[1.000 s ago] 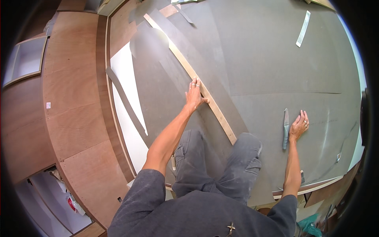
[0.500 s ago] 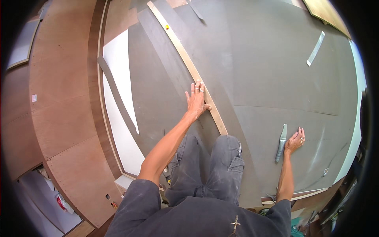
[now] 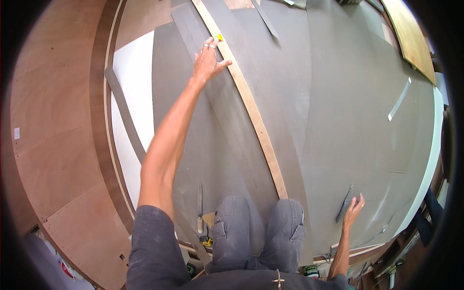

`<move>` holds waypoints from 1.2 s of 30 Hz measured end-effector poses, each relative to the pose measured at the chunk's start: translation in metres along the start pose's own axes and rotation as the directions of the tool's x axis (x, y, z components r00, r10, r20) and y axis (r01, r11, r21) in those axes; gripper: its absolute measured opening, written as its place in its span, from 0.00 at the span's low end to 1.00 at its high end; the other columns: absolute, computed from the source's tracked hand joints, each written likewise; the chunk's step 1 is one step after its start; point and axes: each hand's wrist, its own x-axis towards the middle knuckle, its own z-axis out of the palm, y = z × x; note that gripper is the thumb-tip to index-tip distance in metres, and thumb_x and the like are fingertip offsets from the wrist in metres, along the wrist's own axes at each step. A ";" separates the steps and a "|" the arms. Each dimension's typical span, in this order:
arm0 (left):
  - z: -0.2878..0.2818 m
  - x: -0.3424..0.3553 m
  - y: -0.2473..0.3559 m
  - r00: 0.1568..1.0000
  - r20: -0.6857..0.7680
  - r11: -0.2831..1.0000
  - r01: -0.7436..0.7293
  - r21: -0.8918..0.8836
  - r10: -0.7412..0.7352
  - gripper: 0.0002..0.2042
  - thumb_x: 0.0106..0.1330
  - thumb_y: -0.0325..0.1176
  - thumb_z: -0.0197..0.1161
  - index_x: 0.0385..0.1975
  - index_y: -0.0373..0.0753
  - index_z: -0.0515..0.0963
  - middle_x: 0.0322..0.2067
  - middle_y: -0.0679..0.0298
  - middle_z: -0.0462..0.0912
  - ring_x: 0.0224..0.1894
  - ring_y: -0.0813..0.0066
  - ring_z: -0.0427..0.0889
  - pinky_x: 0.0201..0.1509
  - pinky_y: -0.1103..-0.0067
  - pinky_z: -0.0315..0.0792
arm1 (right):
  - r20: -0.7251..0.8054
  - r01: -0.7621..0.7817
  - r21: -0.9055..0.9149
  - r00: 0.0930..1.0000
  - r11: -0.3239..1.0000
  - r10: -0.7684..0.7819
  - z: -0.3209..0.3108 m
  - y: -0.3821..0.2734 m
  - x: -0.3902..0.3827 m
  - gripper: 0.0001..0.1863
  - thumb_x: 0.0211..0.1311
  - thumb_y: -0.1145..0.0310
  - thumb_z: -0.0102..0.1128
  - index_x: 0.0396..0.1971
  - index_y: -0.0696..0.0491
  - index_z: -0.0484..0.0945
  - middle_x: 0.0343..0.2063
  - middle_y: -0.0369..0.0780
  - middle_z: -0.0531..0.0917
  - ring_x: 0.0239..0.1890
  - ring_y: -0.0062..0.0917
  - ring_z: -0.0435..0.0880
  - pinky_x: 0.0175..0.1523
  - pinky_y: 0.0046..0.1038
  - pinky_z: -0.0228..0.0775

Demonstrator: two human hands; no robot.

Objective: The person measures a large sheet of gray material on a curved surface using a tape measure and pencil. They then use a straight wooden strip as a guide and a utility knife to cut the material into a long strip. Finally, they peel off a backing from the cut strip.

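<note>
A long pale wooden strip lies across grey sheets, its near end by my right knee. My left hand is stretched far forward beside the strip, fingers spread, thumb over the wood. Its fingertips are close to a small yellow piece on the strip; whether they touch it I cannot tell. My right hand is at the right with fingers apart and holds nothing. Just left of it lies a grey-handled cutting tool with a narrow tip.
A narrow grey offcut crosses a white sheet at left. Thin strips lie farther off, one silvery. A wooden-handled saw-like blade and a yellow-black tape measure sit near my left knee. A plywood board stands far right.
My left hand has slid forward along the strip toward the yellow piece. My right hand stays beside the cutting tool, its fingers now more apart. The view has shifted forward.
</note>
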 end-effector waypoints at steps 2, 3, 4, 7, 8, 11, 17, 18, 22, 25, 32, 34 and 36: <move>-0.012 0.049 0.009 0.993 0.101 0.997 0.052 0.062 -0.058 0.55 0.45 0.55 0.81 0.73 0.39 0.59 0.76 0.59 0.52 0.78 0.58 0.52 0.76 0.44 0.51 | 0.072 -0.077 0.007 0.995 0.997 0.076 -0.005 -0.006 -0.028 0.29 0.71 0.65 0.58 0.68 0.59 0.65 0.60 0.52 0.71 0.62 0.45 0.72 0.67 0.41 0.63; -0.018 0.068 0.007 0.984 0.151 0.991 0.082 0.108 -0.098 0.59 0.41 0.57 0.82 0.74 0.40 0.58 0.77 0.59 0.50 0.79 0.58 0.49 0.76 0.44 0.50 | 0.062 -0.042 -0.025 0.997 0.999 0.043 0.002 -0.014 -0.037 0.30 0.69 0.67 0.60 0.68 0.59 0.65 0.60 0.53 0.72 0.61 0.44 0.72 0.67 0.41 0.63; -0.021 0.082 0.000 0.975 0.190 0.989 0.091 0.113 -0.112 0.66 0.35 0.58 0.84 0.75 0.38 0.54 0.78 0.57 0.49 0.80 0.59 0.45 0.77 0.43 0.47 | 0.061 -0.009 -0.058 0.998 0.998 0.013 0.008 -0.022 -0.048 0.31 0.67 0.68 0.62 0.68 0.60 0.64 0.59 0.53 0.72 0.61 0.44 0.72 0.66 0.40 0.64; -0.028 0.110 -0.009 0.962 0.243 0.978 0.073 0.198 -0.121 0.67 0.34 0.57 0.84 0.75 0.35 0.52 0.77 0.56 0.50 0.80 0.59 0.45 0.78 0.44 0.46 | 0.019 -0.094 -0.079 0.995 0.992 0.095 0.019 -0.031 -0.055 0.35 0.62 0.73 0.65 0.68 0.60 0.64 0.58 0.54 0.72 0.60 0.45 0.73 0.65 0.40 0.65; -0.029 0.118 -0.010 0.964 0.241 0.978 0.063 0.200 -0.111 0.68 0.33 0.56 0.85 0.75 0.34 0.51 0.77 0.55 0.51 0.80 0.59 0.45 0.78 0.45 0.46 | -0.002 -0.151 -0.072 0.989 0.986 0.151 0.022 -0.029 -0.056 0.36 0.60 0.75 0.65 0.68 0.60 0.64 0.58 0.54 0.73 0.60 0.45 0.73 0.65 0.40 0.65; -0.028 0.136 -0.017 0.953 0.281 0.959 0.027 0.284 -0.110 0.68 0.32 0.56 0.85 0.75 0.34 0.52 0.77 0.55 0.51 0.80 0.60 0.44 0.78 0.45 0.46 | 0.150 -0.318 -0.152 0.928 0.936 0.340 0.017 -0.019 -0.050 0.36 0.62 0.71 0.65 0.69 0.63 0.63 0.57 0.57 0.73 0.60 0.49 0.73 0.68 0.41 0.63; -0.019 0.145 -0.016 0.926 0.350 0.961 0.045 0.272 -0.142 0.67 0.31 0.53 0.87 0.75 0.36 0.54 0.77 0.57 0.51 0.79 0.60 0.47 0.76 0.43 0.49 | 0.059 -0.280 -0.389 0.943 0.878 0.327 0.012 -0.012 -0.055 0.33 0.75 0.56 0.51 0.62 0.74 0.64 0.62 0.63 0.71 0.65 0.54 0.69 0.70 0.43 0.58; -0.019 0.145 -0.012 0.926 0.343 0.958 0.061 0.280 -0.160 0.67 0.31 0.52 0.87 0.75 0.36 0.54 0.77 0.58 0.51 0.79 0.60 0.47 0.76 0.42 0.49 | 0.020 -0.201 -0.385 0.974 0.901 0.226 0.016 -0.026 -0.052 0.30 0.76 0.57 0.50 0.60 0.72 0.66 0.58 0.62 0.73 0.62 0.55 0.71 0.68 0.43 0.60; -0.030 0.136 -0.017 0.907 0.358 0.971 0.170 0.167 -0.220 0.66 0.31 0.44 0.88 0.75 0.40 0.54 0.78 0.64 0.48 0.79 0.61 0.47 0.74 0.38 0.52 | 0.129 -0.080 0.009 0.988 0.997 0.079 0.041 -0.211 0.015 0.21 0.79 0.60 0.46 0.55 0.64 0.69 0.45 0.55 0.80 0.49 0.47 0.81 0.59 0.39 0.71; -0.030 0.141 -0.006 0.894 0.393 0.972 0.163 0.166 -0.217 0.67 0.32 0.45 0.88 0.76 0.36 0.52 0.78 0.58 0.46 0.78 0.59 0.51 0.74 0.43 0.58 | 0.461 -0.358 0.525 0.882 0.773 0.096 0.066 -0.347 0.084 0.13 0.79 0.60 0.46 0.50 0.54 0.66 0.34 0.42 0.82 0.32 0.24 0.85 0.40 0.29 0.78; -0.026 0.139 -0.008 0.894 0.387 0.974 0.204 0.100 -0.227 0.68 0.33 0.39 0.88 0.76 0.34 0.47 0.78 0.58 0.44 0.77 0.51 0.53 0.76 0.66 0.64 | 0.714 -0.489 0.690 0.580 0.533 -0.392 0.199 -0.586 0.180 0.29 0.70 0.70 0.60 0.65 0.58 0.58 0.37 0.40 0.79 0.29 0.22 0.81 0.35 0.27 0.78; -0.019 0.139 -0.013 0.910 0.365 0.979 0.201 0.034 -0.199 0.68 0.33 0.38 0.88 0.77 0.36 0.46 0.79 0.60 0.43 0.76 0.48 0.54 0.75 0.64 0.65 | 0.680 -0.446 0.729 0.562 0.520 -0.471 0.220 -0.644 0.198 0.30 0.69 0.69 0.60 0.66 0.60 0.58 0.36 0.41 0.81 0.28 0.22 0.82 0.34 0.26 0.76; -0.010 0.138 -0.032 0.912 0.342 0.949 0.286 -0.132 -0.227 0.68 0.33 0.36 0.88 0.77 0.36 0.46 0.79 0.60 0.43 0.76 0.48 0.53 0.75 0.65 0.65 | 0.652 -0.341 0.742 0.571 0.578 -0.500 0.253 -0.691 0.215 0.29 0.70 0.68 0.59 0.66 0.59 0.61 0.32 0.40 0.81 0.27 0.22 0.82 0.34 0.26 0.76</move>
